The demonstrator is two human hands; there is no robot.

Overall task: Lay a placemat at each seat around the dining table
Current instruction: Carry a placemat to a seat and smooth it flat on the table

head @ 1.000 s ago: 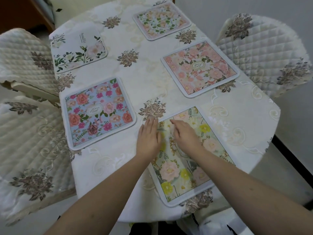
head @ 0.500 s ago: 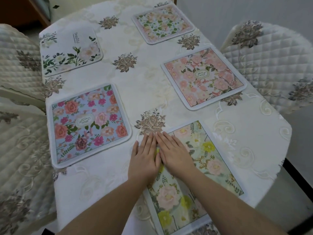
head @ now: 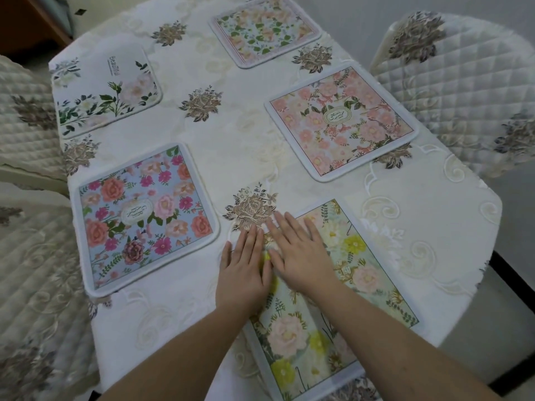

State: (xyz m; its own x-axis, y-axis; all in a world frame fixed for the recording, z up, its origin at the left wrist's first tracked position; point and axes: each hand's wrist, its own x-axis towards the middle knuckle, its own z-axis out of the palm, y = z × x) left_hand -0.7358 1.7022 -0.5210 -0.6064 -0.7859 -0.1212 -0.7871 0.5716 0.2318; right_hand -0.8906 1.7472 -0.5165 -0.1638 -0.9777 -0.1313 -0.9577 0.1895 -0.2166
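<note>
Covering table (head: 428, 227): cream tablecloth (embroidered) | five placemats (head: 144, 215) | quilted chairs (head: 463, 91)

Both hands lie flat, side by side, on the near placemat (head: 333, 302), the left hand (head: 244, 270) over its left edge, the right hand (head: 301, 256) touching it. Left of the left hand lies a second placemat (head: 144, 218); beyond the right hand, a third placemat (head: 341, 123); two more placemats (head: 105, 92) (head: 265, 31) lie farther back on the table (head: 231, 140).

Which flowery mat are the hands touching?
The green placemat with yellow and pale pink flowers, nearest the person. The left hand and right hand lie flat on its far corner. The other four mats lie untouched.
</note>
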